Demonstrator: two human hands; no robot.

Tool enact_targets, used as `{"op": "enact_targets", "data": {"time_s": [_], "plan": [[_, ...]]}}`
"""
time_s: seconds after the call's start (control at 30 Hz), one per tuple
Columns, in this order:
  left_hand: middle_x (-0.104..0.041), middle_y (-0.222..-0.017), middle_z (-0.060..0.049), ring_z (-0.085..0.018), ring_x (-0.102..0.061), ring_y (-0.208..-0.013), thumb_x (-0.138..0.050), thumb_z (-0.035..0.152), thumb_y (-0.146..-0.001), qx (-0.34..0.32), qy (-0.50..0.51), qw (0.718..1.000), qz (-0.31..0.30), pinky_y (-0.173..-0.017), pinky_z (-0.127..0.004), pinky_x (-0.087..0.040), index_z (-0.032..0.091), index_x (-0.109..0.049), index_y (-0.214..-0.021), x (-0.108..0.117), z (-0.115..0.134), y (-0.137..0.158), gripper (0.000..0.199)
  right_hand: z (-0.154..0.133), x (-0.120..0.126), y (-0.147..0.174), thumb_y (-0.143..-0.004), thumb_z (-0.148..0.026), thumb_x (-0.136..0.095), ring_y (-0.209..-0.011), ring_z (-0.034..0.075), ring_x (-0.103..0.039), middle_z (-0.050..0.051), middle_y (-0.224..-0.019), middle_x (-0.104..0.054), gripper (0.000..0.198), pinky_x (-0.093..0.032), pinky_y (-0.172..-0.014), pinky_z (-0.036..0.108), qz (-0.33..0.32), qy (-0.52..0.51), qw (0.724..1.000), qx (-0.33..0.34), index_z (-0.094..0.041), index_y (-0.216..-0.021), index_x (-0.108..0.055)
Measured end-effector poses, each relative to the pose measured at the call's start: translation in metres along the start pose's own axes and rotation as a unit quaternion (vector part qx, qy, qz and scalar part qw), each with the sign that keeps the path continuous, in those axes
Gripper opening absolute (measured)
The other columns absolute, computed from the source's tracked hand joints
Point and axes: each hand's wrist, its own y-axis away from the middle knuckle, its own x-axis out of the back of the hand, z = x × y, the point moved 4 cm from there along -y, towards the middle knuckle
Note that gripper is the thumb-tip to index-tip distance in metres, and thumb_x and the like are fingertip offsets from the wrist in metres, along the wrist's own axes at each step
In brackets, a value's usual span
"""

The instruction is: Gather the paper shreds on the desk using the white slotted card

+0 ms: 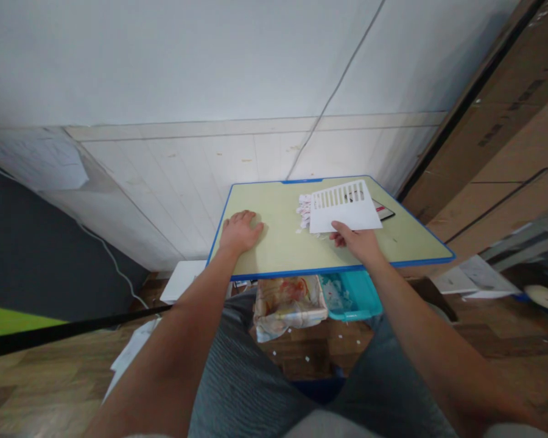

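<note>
A blue-edged, pale yellow tabletop (278, 255) bears small whitish pieces (304, 210) and a dark-edged flat object (385, 212), partly covered

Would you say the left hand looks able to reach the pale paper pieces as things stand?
Probably yes: across the tabletop, nothing seems to stand between the left hand and the pale paper pieces, though the slotted white card in the right hand partly hides them.

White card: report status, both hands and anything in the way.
Right hand gripping white card by near edge. Left hand palm-down on table. Pale scraps at card's left edge; dark-edged object partly hidden behind card.
</note>
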Motion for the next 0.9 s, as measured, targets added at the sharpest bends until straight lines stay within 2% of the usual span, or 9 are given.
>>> {"op": "enact_targets", "data": {"time_s": [0.13, 0.33, 0.5, 0.63, 0.9], "plan": [[-0.067, -0.183, -0.016, -0.036, -0.058, -0.173, -0.056, 0.046, -0.120, -0.007, 0.004, 1.000, 0.006, -0.144, -0.057, -0.045, 0.023, -0.071, -0.166, -0.003, -0.002, -0.001, 0.054, 0.000, -0.011, -0.008, -0.075, -0.075, -0.093, -0.050, 0.018, -0.062, 0.010, -0.066, -0.079, 0.056, -0.056, -0.051, 0.032, 0.010, 0.002, 1.000, 0.010, -0.023, -0.077, -0.075], [-0.065, -0.185, -0.015, -0.036, -0.055, -0.175, -0.056, 0.046, -0.120, -0.005, 0.007, 1.000, -0.002, -0.145, -0.058, -0.044, 0.023, -0.070, -0.168, -0.003, 0.000, -0.001, 0.055, -0.002, 0.023, -0.009, -0.078, -0.067, -0.088, -0.047, 0.018, -0.060, 0.007, -0.062, -0.075, 0.044, -0.053, -0.048, 0.033, 0.055, 0.011, 0.998, 0.025, -0.027, -0.075, -0.068], [-0.064, -0.185, -0.017, -0.037, -0.056, -0.174, -0.054, 0.045, -0.121, -0.004, 0.010, 1.000, -0.008, -0.144, -0.061, -0.045, 0.018, -0.069, -0.169, 0.001, 0.003, 0.000, 0.057, -0.003, 0.038, -0.003, -0.078, -0.069, -0.090, -0.047, 0.019, -0.061, 0.007, -0.062, -0.075, 0.048, -0.052, -0.048, 0.033, 0.065, 0.021, 0.997, 0.030, -0.027, -0.073, -0.068], [-0.065, -0.185, -0.017, -0.037, -0.056, -0.175, -0.055, 0.045, -0.120, -0.002, 0.008, 1.000, -0.006, -0.145, -0.060, -0.044, 0.019, -0.069, -0.168, 0.001, 0.003, 0.000, 0.056, -0.004, 0.033, 0.002, -0.079, -0.073, -0.090, -0.049, 0.019, -0.062, 0.008, -0.063, -0.076, 0.051, -0.055, -0.051, 0.033, 0.054, 0.025, 0.998, 0.032, -0.026, -0.072, -0.071], [-0.064, -0.185, -0.016, -0.037, -0.056, -0.174, -0.053, 0.046, -0.120, -0.004, 0.010, 1.000, -0.005, -0.144, -0.060, -0.044, 0.021, -0.069, -0.168, -0.001, 0.001, 0.000, 0.057, -0.003, 0.006, 0.004, -0.080, -0.078, -0.090, -0.052, 0.018, -0.062, 0.011, -0.067, -0.079, 0.057, -0.056, -0.053, 0.032, -0.006, 0.028, 0.999, 0.026, -0.023, -0.072, -0.075]]}}
